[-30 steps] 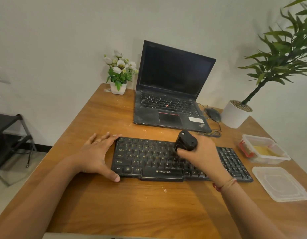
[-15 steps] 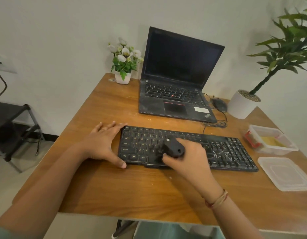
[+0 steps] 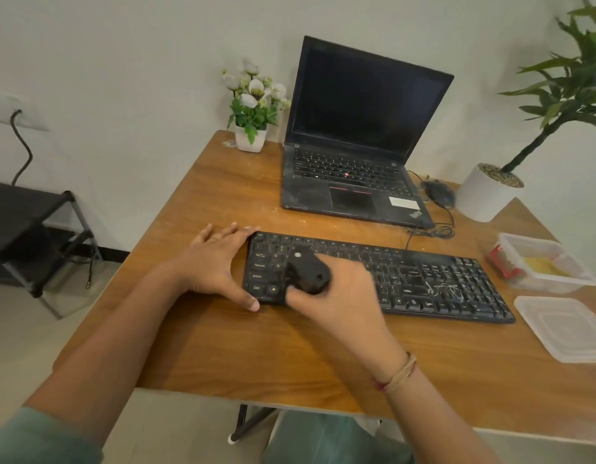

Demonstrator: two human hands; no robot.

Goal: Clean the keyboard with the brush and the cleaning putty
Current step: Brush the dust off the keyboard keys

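Both hands worked at the keyboard point(image 3: 423, 283) on the table point(image 3: 256, 346): the left hand point(image 3: 212, 262), fingers straight, braced its left end, while the right hand point(image 3: 340, 296) clasped the brush point(image 3: 308, 271) over its left keys.

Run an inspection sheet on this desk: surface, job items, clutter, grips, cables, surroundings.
Surface: brown wooden table, pale dust specks mid-table.
Job's things: black full-size keyboard, white debris streaks on its right half; black handheld brush over its left keys; yellow cleaning putty in an open clear plastic tub, clear lid beside it.
Clutter: open black laptop, black mouse, small white pot of white flowers.
Grips: left hand flat, bracing the keyboard's left end; right hand grips the brush.
Cables: black keyboard cable bunched behind the keyboard; dark cord hanging from a wall socket.
Surroundings: white-potted green plant, black metal rack.
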